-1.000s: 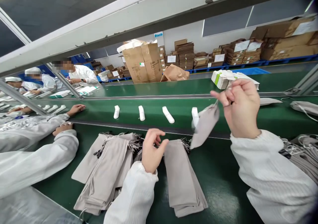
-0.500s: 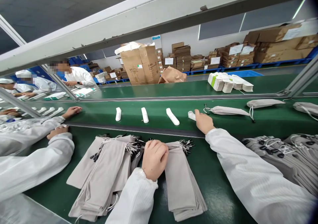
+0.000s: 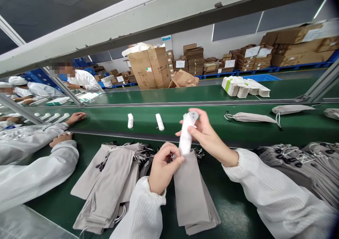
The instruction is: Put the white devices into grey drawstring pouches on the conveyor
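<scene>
While the right hand [image 3: 208,135] grips a white elongated plastic item [image 3: 185,133] between thumb and fingers, the item's lower end sits at the mouth of a greige drawstring pouch [image 3: 188,191], top one of a stack on the green worktop [image 3: 233,210]. Left hand [image 3: 164,168] is curled nearly closed, pinching the pouch's top edge just beside the white item; exact grip partly hidden by the fingers. Both sleeves are white and ribbed.

On the green conveyor belt [image 3: 201,120] ahead, two more white items [image 3: 130,120] lie well apart, with two drawstring pouches [image 3: 251,117] further right. A stack of pouches [image 3: 106,172] lies left of the hands, and a pile of pouches with dark cord ends [image 3: 293,165] lies to the right. At left, a co-worker's hands [image 3: 75,118] rest near the belt edge, white sleeves showing. White boxes [image 3: 245,87] stand on a far belt, with cardboard cartons [image 3: 148,67] behind.
</scene>
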`<state>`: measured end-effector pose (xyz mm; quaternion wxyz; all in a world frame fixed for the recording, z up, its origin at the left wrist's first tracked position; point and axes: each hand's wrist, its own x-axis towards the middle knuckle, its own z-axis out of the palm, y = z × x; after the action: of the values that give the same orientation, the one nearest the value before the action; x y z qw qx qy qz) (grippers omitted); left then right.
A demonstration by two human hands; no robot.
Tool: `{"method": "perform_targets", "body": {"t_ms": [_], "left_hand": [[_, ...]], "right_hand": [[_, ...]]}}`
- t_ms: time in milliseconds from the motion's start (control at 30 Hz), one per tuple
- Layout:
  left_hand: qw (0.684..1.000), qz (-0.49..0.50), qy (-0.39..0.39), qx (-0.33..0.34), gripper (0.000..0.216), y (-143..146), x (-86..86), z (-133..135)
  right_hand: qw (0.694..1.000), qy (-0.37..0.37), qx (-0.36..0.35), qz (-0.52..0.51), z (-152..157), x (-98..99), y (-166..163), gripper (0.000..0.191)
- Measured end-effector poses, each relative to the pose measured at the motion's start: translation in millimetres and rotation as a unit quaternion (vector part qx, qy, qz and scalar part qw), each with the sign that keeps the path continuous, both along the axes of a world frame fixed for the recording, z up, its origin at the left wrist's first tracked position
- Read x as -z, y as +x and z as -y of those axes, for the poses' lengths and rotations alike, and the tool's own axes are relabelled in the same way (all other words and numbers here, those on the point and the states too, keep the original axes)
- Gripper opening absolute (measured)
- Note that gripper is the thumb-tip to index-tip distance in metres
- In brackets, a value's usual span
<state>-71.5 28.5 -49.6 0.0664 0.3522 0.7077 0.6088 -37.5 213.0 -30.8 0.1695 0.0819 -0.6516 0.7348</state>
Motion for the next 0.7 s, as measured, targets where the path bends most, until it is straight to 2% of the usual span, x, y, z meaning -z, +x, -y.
{"method": "perform_targets", "body": {"t_ms": [67, 133, 167, 200, 267, 367, 433, 500, 567, 600, 667, 700], "left_hand": [[0.998, -0.001, 0.047, -0.042, 0.016, 0.4, -6.4, -3.4], [0.992, 0.000, 0.084, -0.090, 0.014, -1.8, -12.9, -4.6], [0.990, 0.005, 0.094, -0.105, 0.015, -4.1, -15.7, -4.0], [0.988, 0.015, 0.102, -0.113, 0.016, -7.0, -18.0, -2.6], [0.982, 0.050, 0.130, -0.129, 0.020, -13.5, -20.3, 1.8], [0.967, 0.099, 0.177, -0.153, 0.024, -19.5, -17.4, 6.8], [0.975, 0.090, 0.149, -0.140, 0.021, -19.5, -10.2, 6.4], [0.989, 0.033, 0.070, -0.122, 0.020, -18.4, 1.8, 4.5], [0.992, -0.046, -0.023, -0.118, 0.023, -18.9, 17.4, 3.6], [0.987, -0.088, -0.063, -0.117, 0.024, -20.3, 25.6, 3.8], [0.973, -0.161, -0.117, -0.113, 0.023, -24.6, 40.9, 4.9], [0.967, -0.191, -0.132, -0.109, 0.021, -27.0, 47.1, 5.3]], "right_hand": [[0.994, 0.085, -0.059, 0.034, 2.8, 1.6, 5.2, 0.034], [0.976, 0.176, -0.111, 0.066, 0.7, 2.3, 6.8, 0.038], [0.968, 0.196, -0.133, 0.083, -1.6, 1.1, 7.4, 0.037], [0.967, 0.186, -0.146, 0.099, -4.5, -1.6, 8.3, 0.033], [0.980, 0.089, -0.132, 0.118, -12.4, -11.4, 11.9, 0.019], [0.992, -0.086, -0.043, 0.084, -29.0, -31.3, 20.7, 0.017], [0.990, -0.133, 0.022, 0.044, -42.8, -40.9, 24.4, 0.016], [0.982, -0.139, 0.123, -0.034, -59.0, -42.7, 23.0, 0.013], [0.948, -0.089, 0.272, -0.140, -76.9, -35.6, 15.6, 0.008], [0.921, -0.035, 0.347, -0.175, -85.9, -29.0, 9.8, 0.004], [0.870, 0.122, 0.447, -0.171, -101.9, -11.2, -4.4, 0.011], [0.853, 0.210, 0.459, -0.135, -108.2, -0.4, -12.5, 0.021]]}}
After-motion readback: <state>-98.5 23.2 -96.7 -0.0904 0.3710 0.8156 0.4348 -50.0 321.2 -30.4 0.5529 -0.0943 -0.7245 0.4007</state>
